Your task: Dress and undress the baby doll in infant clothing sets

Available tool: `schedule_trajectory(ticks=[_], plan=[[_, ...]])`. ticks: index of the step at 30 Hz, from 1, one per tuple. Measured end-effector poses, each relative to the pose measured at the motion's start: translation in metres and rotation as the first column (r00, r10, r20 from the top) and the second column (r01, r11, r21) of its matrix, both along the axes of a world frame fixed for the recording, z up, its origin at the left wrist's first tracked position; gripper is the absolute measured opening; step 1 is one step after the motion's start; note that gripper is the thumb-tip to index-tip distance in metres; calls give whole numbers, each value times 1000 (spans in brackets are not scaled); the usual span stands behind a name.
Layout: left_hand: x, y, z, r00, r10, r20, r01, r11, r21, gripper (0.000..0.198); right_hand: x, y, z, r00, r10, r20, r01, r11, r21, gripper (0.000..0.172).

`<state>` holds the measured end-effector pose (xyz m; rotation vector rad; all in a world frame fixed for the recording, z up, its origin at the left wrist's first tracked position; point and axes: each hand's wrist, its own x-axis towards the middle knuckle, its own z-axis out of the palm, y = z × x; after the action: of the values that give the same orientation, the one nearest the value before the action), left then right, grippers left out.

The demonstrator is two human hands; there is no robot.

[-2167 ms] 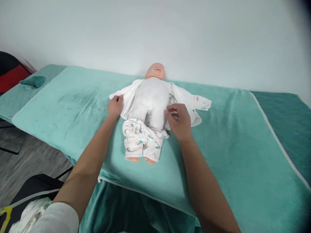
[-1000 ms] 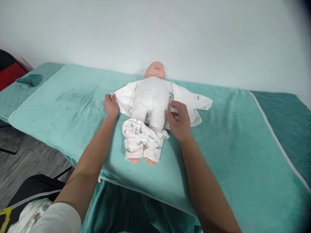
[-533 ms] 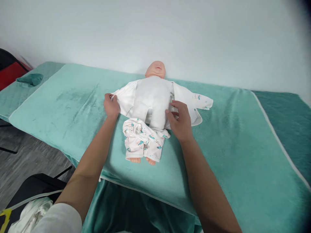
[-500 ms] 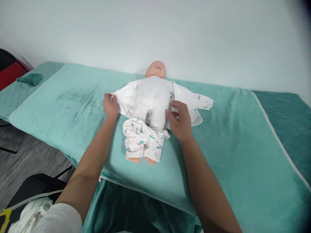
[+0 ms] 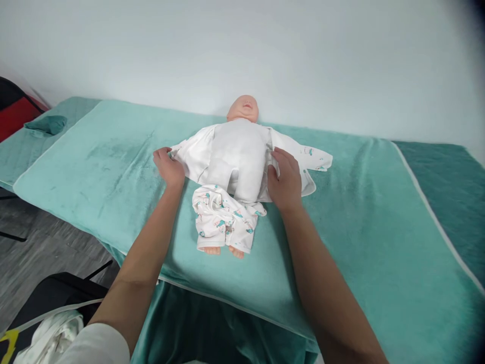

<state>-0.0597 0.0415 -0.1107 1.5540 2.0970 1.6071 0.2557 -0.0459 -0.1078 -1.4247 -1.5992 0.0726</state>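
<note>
A baby doll (image 5: pixel 237 151) lies on its back on a teal blanket (image 5: pixel 113 167), head toward the wall. An opened white printed garment (image 5: pixel 299 156) is spread under its torso, and printed pants (image 5: pixel 222 220) are bunched around its legs. My left hand (image 5: pixel 168 167) is closed on the left flap of the garment, pulling it outward. My right hand (image 5: pixel 286 179) rests on the right flap beside the doll's torso, fingers curled into the cloth.
The blanket covers a padded table against a white wall. A folded teal cloth (image 5: pixel 46 124) lies at the far left, with a red and black object (image 5: pixel 13 114) behind it. A dark chair with white cloth (image 5: pixel 53 333) stands at the lower left.
My left hand has drawn the left flap further outward to the left. My right hand has slid up along the doll's side onto the right flap.
</note>
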Motion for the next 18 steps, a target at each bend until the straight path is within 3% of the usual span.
schedule_trajectory(ticks=[2, 4, 7, 9, 15, 18], plan=[[3, -4, 2, 994, -33, -108, 37, 999, 34, 40, 6, 14, -2, 998, -32, 61, 33, 999, -19, 45], [9, -9, 4, 967, -160, -199, 168, 986, 24, 35, 10, 30, -2, 991, -46, 127, 52, 998, -42, 50], [19, -21, 4, 839, -478, -261, 474, 877, -80, 20, 11, 50, 1, 972, -35, 230, 60, 993, -102, 55], [24, -30, 5, 760, -598, -255, 580, 801, -151, 16, 10, 60, 4, 957, -37, 289, 81, 986, -144, 58], [26, -49, 13, 678, -724, -128, 639, 666, -385, 22, 21, 75, 3, 906, -175, 386, 260, 949, -180, 57], [26, -51, 16, 698, -711, -86, 626, 664, -409, 25, 31, 77, -3, 894, -253, 370, 338, 922, -188, 53]])
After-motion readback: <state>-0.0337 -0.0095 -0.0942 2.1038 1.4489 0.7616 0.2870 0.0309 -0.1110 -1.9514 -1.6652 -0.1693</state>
